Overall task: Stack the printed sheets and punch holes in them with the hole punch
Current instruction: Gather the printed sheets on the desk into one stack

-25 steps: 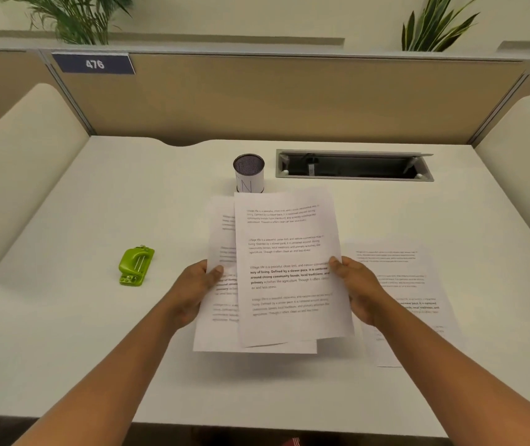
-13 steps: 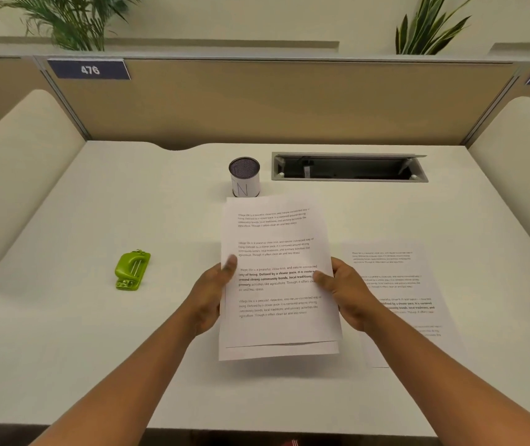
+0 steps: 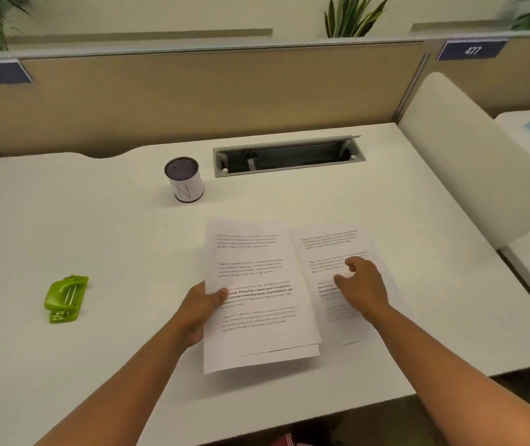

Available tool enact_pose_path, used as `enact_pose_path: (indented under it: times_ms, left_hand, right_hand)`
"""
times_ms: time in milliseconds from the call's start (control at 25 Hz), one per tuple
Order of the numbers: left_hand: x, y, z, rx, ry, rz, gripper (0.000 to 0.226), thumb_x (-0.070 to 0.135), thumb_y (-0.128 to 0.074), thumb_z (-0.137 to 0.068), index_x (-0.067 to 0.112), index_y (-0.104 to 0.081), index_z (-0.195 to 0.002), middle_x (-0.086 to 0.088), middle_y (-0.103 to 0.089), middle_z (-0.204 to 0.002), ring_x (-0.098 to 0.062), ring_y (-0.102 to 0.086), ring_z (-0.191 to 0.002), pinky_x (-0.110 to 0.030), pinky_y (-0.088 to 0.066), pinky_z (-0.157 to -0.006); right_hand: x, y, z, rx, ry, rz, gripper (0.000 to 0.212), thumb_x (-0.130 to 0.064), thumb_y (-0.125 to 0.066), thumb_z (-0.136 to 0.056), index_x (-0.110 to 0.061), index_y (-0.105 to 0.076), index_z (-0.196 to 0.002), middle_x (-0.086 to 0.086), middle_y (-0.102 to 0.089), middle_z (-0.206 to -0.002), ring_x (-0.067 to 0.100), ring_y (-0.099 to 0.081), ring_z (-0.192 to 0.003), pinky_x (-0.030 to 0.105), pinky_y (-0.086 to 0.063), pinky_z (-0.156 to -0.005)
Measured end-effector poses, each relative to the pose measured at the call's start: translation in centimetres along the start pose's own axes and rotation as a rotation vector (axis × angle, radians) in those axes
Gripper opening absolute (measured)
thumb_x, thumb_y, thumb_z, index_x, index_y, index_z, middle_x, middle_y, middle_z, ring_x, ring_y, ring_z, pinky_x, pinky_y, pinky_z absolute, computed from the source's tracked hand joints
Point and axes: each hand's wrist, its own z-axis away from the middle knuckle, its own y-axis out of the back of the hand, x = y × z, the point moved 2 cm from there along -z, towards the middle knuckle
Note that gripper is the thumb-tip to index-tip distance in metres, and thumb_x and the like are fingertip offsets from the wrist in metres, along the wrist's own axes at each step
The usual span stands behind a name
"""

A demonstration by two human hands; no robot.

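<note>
Left hand [image 3: 200, 309] pinching stacked sheets [image 3: 259, 297], right hand [image 3: 361, 286] over loose sheet [image 3: 337, 249]

On the desk [image 3: 103, 226], the hole punch [image 3: 66, 299] lies at the left, well apart from the stacked sheets [image 3: 257, 304] in the middle. A single sheet [image 3: 337, 246] lies just right of the stack, under the right hand [image 3: 358, 284]. Behind the papers stands a cup [image 3: 184, 179], with a cable tray [image 3: 289, 155] to its right before the partition [image 3: 209, 91].
</note>
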Motion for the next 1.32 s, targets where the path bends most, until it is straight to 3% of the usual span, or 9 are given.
enact_pose_path:
  times_ms: [160,360,480,640,720,800,920,1080,1320]
  left_hand:
    - [-0.8,-1.9,-1.3,0.007,0.023,-0.040,0.026,0.010,-0.060,-0.102,0.017,-0.066,-0.127,-0.006,-0.079,-0.112,-0.031,-0.077,-0.099,-0.048,-0.063,-0.079]
    - [-1.6,-2.8,-2.2,0.067,0.056,-0.093,0.023,0.009,-0.061,-0.101,0.017,-0.069,-0.121,-0.005,-0.080,-0.108,-0.028,-0.078,-0.094,-0.042,-0.063,-0.074]
    - [-1.7,-2.8,-2.2,0.086,0.060,-0.101,0.023,0.009,-0.061,-0.101,0.017,-0.069,-0.121,-0.004,-0.080,-0.108,-0.025,-0.078,-0.092,-0.038,-0.062,-0.071]
    - [-1.3,-2.9,-2.1,0.104,0.055,-0.116,0.023,0.009,-0.061,-0.101,0.017,-0.068,-0.121,-0.004,-0.079,-0.110,-0.025,-0.077,-0.094,-0.035,-0.061,-0.068]
    - [-1.0,-2.7,-2.0,0.129,0.022,-0.136,0.023,0.009,-0.060,-0.102,0.018,-0.068,-0.121,-0.004,-0.078,-0.111,-0.026,-0.076,-0.095,-0.035,-0.060,-0.071]
    - [-0.4,-2.1,-1.9,0.167,-0.020,-0.168,0.025,0.010,-0.061,-0.102,0.018,-0.067,-0.125,-0.003,-0.076,-0.112,-0.026,-0.074,-0.097,-0.039,-0.059,-0.078]
    - [0.8,-0.2,-1.6,0.213,-0.059,-0.208,0.029,0.013,-0.060,-0.102,0.018,-0.065,-0.130,-0.005,-0.074,-0.116,-0.030,-0.072,-0.101,-0.049,-0.058,-0.092]
    - [2.0,3.2,-0.9,0.262,-0.077,-0.156,0.029,0.011,-0.059,-0.102,0.019,-0.065,-0.130,-0.007,-0.074,-0.118,-0.029,-0.072,-0.101,-0.049,-0.057,-0.091]
    - [3.1,2.7,-0.2,0.154,-0.128,0.021,0.033,0.008,-0.060,-0.102,0.016,-0.064,-0.133,-0.008,-0.074,-0.125,-0.032,-0.072,-0.110,-0.056,-0.055,-0.098]
  right_hand:
    - [3.7,3.3,-1.5,0.041,-0.234,0.259,0.075,-0.049,-0.078,-0.078,-0.015,-0.049,-0.139,0.011,-0.044,-0.142,0.037,-0.044,-0.131,0.055,-0.047,-0.098]
    - [5.5,5.0,-2.0,0.006,-0.375,0.261,0.071,-0.050,-0.083,-0.070,-0.012,-0.052,-0.121,0.012,-0.051,-0.126,0.038,-0.047,-0.123,0.051,-0.050,-0.091]
    - [5.7,5.0,-2.5,-0.017,-0.392,0.214,0.064,-0.045,-0.086,-0.068,-0.017,-0.048,-0.111,0.007,-0.056,-0.112,0.036,-0.052,-0.115,0.047,-0.043,-0.090]
    - [6.4,4.7,-3.2,-0.055,-0.321,-0.004,0.049,-0.026,-0.086,-0.070,-0.017,-0.053,-0.105,0.001,-0.063,-0.098,0.030,-0.059,-0.095,0.048,-0.048,-0.092]
    - [6.2,4.8,-3.5,-0.025,-0.252,-0.063,0.023,-0.015,-0.075,-0.080,-0.012,-0.060,-0.098,0.006,-0.068,-0.096,0.029,-0.063,-0.087,0.044,-0.055,-0.080]
    - [5.6,5.0,-3.7,0.013,-0.188,-0.101,0.006,-0.011,-0.058,-0.088,-0.011,-0.064,-0.090,0.008,-0.070,-0.093,0.028,-0.063,-0.081,0.038,-0.050,-0.068]
    - [4.2,5.2,-4.2,0.041,-0.126,-0.129,0.021,-0.009,-0.047,-0.090,-0.006,-0.067,-0.086,0.007,-0.069,-0.086,0.029,-0.060,-0.075,0.033,-0.043,-0.061]
    - [1.4,5.5,-5.0,0.024,-0.068,-0.211,0.020,-0.009,-0.049,-0.092,0.002,-0.065,-0.088,0.009,-0.063,-0.081,0.025,-0.052,-0.069,0.032,-0.039,-0.061]
    - [-1.4,3.7,-3.6,-0.222,-0.056,-0.532,0.016,-0.012,-0.056,-0.099,-0.011,-0.072,-0.098,0.009,-0.078,-0.098,0.025,-0.071,-0.080,0.040,-0.057,-0.076]
